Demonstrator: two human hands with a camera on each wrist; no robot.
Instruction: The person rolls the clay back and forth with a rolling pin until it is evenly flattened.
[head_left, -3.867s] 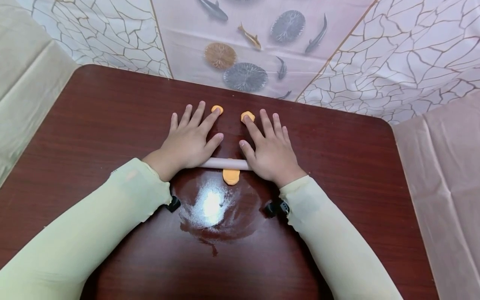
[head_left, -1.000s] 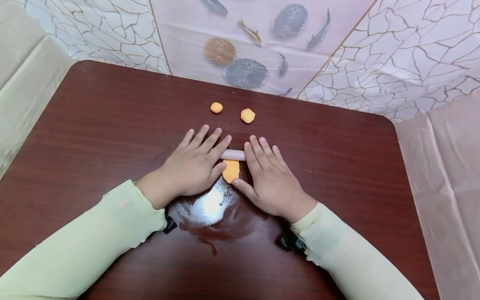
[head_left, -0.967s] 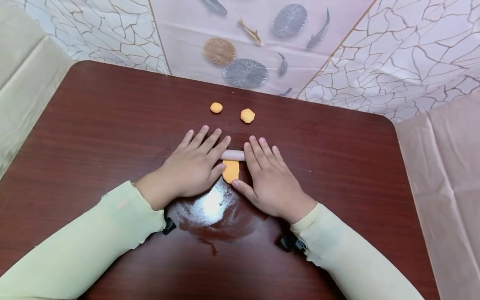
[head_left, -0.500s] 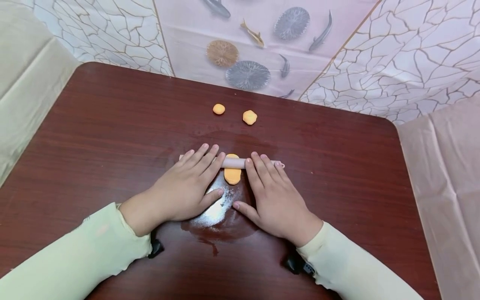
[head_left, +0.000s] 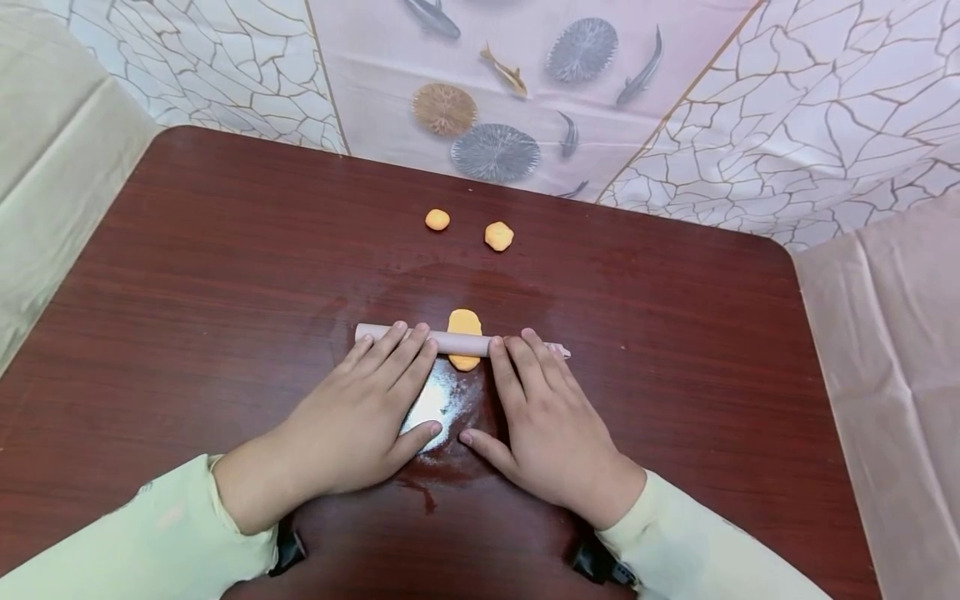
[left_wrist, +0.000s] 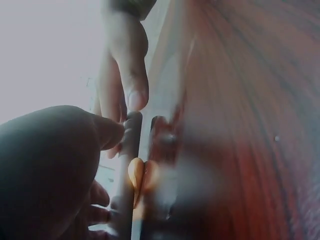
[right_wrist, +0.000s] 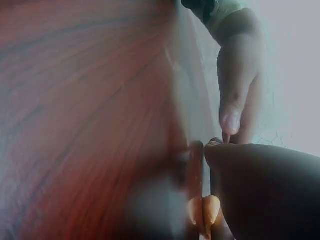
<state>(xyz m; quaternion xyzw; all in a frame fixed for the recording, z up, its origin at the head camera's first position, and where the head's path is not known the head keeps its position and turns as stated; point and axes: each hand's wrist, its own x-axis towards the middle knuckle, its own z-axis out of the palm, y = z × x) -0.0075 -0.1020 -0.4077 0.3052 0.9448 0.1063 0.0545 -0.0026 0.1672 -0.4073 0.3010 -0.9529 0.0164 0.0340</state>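
Head view shows a flattened oval of orange dough (head_left: 464, 323) lying on the dark red-brown table (head_left: 187, 250) near its middle, with a thin pale rolling pin (head_left: 459, 343) lying across its near half, so that most of the piece shows beyond the pin and a sliver in front; the dough looks soft and light, likely to spread under modest pressure and to tear or stick if pushed hard, though the white flour dusting (head_left: 431, 408) just nearer the person should help it release; the pin looks stiff, smooth and light, apt to roll away freely, so it is best pressed from above on both sides of the dough rather than clasped; the left hand (head_left: 352, 425) lies flat with straight fingers resting on the pin's left part, thumb spread on the table, gripping nothing; the right hand (head_left: 543, 433) does the same on the right part, fingers extended and unclenched; both wrist views are blurred and close, yet the left one shows the dough (left_wrist: 136, 172) under the pin; farther off, two small orange dough balls (head_left: 438, 220) (head_left: 498, 236) sit apart near the far edge; beyond hangs a sheet printed with fish.
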